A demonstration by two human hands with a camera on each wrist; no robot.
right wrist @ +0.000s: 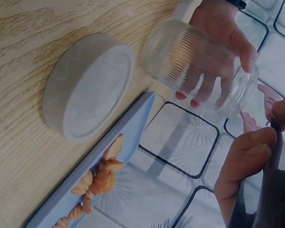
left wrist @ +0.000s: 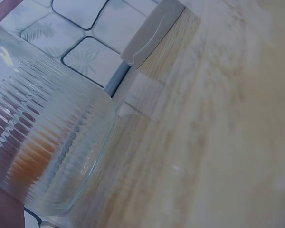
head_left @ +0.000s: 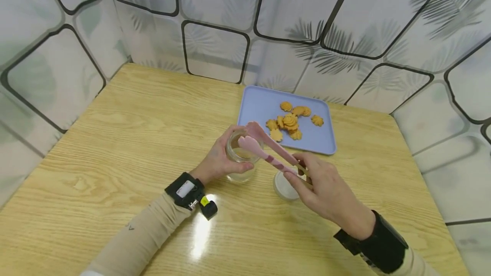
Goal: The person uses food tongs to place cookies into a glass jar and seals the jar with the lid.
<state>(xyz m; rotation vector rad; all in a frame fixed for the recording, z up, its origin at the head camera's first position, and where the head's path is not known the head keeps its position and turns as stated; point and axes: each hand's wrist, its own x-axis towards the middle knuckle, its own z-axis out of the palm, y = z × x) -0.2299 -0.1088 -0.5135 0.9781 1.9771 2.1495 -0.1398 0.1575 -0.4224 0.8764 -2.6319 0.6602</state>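
My left hand grips a ribbed clear glass jar, thumb on the near side. In the right wrist view, its fingers show through the jar. My right hand holds pink tongs by the handles, their two tips apart at the jar's mouth with nothing visible between them. Through the jar in the left wrist view an orange patch appears; whether it lies inside or behind the glass I cannot tell. Below the tongs, a round white lid-like piece rests on the table.
A blue tray lies behind the jar, with several golden cookies on its middle and right. The wooden table meets a patterned curtain-like backdrop at the back and sides.
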